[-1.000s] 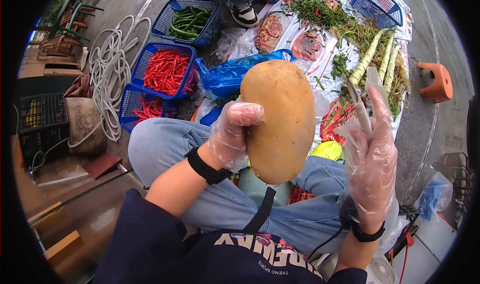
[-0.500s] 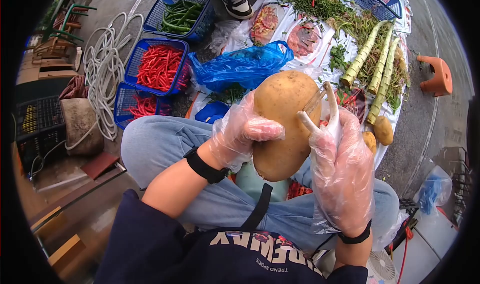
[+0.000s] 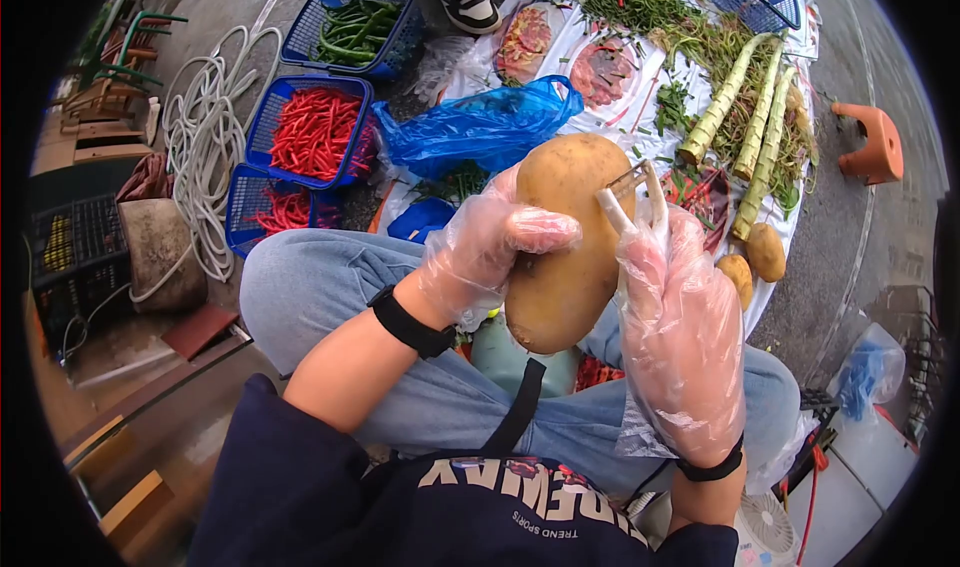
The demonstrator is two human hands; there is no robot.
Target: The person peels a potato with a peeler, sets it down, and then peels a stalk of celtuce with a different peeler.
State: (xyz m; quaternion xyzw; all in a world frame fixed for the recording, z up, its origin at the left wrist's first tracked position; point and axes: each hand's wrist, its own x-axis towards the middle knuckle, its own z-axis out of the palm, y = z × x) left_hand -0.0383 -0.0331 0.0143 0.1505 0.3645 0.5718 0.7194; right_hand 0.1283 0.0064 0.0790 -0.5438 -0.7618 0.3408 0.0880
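Note:
A large potato (image 3: 568,252), its brown skin still on the visible side, is held up in front of my body. My left hand (image 3: 490,242), in a clear plastic glove, is closed around its left side with the thumb across the front. In my right hand (image 3: 685,337), gloved the same way, is a white Y-shaped peeler (image 3: 655,207). The peeler's blade lies right at the potato's upper right side. Below the potato, between my legs, part of a pale green container (image 3: 500,357) shows.
Blue baskets of green peppers (image 3: 355,32) and red chilies (image 3: 315,132) stand left of a blue plastic bag (image 3: 480,127). Peeled green stalks (image 3: 730,102) and two potatoes (image 3: 766,252) lie on the white sheet at right. An orange stool (image 3: 870,145) stands beyond; coiled hose (image 3: 205,137) lies left.
The peeler and my right hand have shifted slightly up and left along the potato. The potato has risen slightly, and my left hand still grips it.

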